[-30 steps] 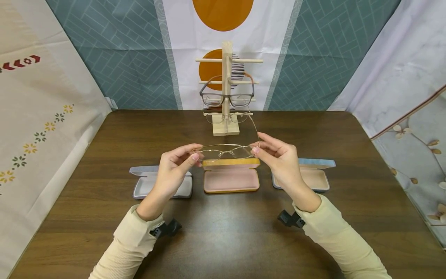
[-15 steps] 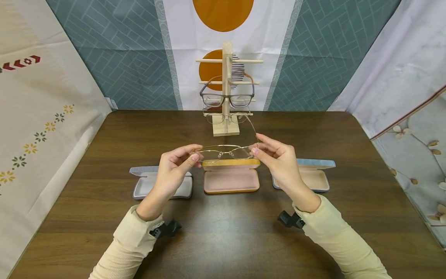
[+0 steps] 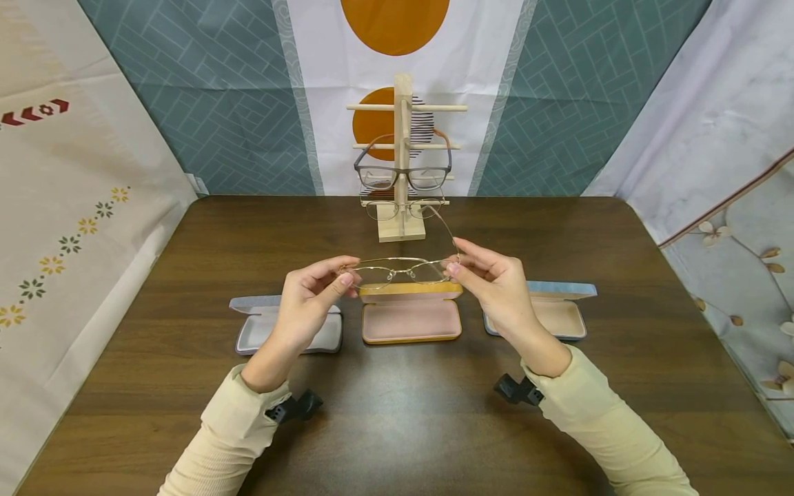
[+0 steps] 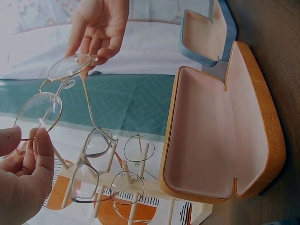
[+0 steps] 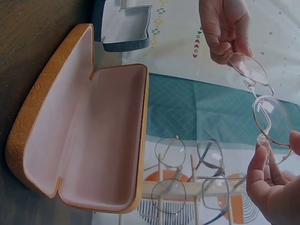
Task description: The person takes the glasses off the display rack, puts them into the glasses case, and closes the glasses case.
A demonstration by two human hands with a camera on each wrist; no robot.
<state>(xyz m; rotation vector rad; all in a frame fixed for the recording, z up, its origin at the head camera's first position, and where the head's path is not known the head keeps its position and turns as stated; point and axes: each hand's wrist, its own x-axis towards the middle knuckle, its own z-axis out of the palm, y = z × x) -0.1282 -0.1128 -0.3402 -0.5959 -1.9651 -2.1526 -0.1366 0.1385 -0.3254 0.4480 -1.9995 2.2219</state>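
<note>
A pair of thin gold wire eyeglasses [image 3: 429,273] is held up above the table. My left hand [image 3: 309,295] pinches its left end between thumb and fingers. At the other end my right hand [image 3: 496,286] pinches the frame near the hinge. The right temple arm [image 3: 444,222] reaches back and slants inward; another gold line runs behind the lenses. Under the eyeglasses lies a mustard glasses case [image 3: 412,322] with its lid up and pink lining showing. Both lenses [image 4: 40,111] face between the two hands in the left wrist view.
A wooden display stand [image 3: 403,124] at the back bears dark-framed eyeglasses [image 3: 378,178] and a thin wire pair [image 3: 382,210]. An open grey-blue case [image 3: 322,335] lies left of the mustard one, and an open light-blue case [image 3: 561,318] lies right, each partly behind an arm.
The right temple arm has swung a little inward, its tip shifting left. My right hand has moved slightly left. My left hand stays almost still.
</note>
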